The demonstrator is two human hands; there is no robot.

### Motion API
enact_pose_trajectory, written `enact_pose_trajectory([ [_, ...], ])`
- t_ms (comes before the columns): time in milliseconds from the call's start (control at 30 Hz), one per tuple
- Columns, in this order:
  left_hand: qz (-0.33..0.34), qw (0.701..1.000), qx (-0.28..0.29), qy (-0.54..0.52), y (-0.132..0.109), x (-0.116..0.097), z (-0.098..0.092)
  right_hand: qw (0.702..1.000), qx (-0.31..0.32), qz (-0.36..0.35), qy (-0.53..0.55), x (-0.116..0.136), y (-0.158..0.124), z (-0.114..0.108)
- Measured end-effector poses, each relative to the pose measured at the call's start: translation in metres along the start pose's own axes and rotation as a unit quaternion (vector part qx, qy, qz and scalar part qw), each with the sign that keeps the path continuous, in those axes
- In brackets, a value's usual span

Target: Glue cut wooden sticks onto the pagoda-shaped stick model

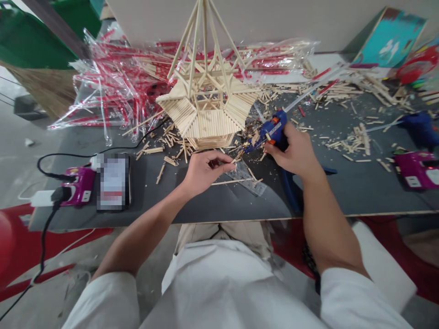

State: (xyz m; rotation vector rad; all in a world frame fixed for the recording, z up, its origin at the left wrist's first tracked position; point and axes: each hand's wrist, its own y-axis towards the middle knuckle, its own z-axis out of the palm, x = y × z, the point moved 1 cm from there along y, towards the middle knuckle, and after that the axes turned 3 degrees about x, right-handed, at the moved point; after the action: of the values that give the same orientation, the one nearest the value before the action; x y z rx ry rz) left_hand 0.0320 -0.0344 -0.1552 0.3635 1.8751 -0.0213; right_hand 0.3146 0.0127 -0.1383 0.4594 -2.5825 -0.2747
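My right hand [295, 148] is closed round a blue hot glue gun [273, 129], its nozzle pointing left and down toward my left hand. A clear glue stick [302, 97] sticks out of the gun's back. Thumb and fingertips of my left hand [210, 170] pinch a small wooden stick [236, 159] close to the nozzle. Just behind stands a wooden stick model [209, 122] with a flared, slatted roof and long poles meeting at the top. Under my hands lie a clear ruler [252, 183] and a thin stick [229, 182].
Plastic-wrapped stick bundles [126, 77] lie along the back. Stick offcuts [361, 139] litter the tabletop. A phone [114, 183] and purple power strip [80, 185] are at left, another purple power strip [414, 170] at right. Blue-handled pliers [291, 189] rest near the front edge.
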Motion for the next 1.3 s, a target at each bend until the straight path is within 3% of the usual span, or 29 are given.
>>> enact_pose_trajectory([
  [1300,0.025,0.999,0.003,0.041,-0.0007,-0.0037,-0.0016,0.999,0.023,0.020,-0.021,-0.0006,-0.0008,-0.0035],
])
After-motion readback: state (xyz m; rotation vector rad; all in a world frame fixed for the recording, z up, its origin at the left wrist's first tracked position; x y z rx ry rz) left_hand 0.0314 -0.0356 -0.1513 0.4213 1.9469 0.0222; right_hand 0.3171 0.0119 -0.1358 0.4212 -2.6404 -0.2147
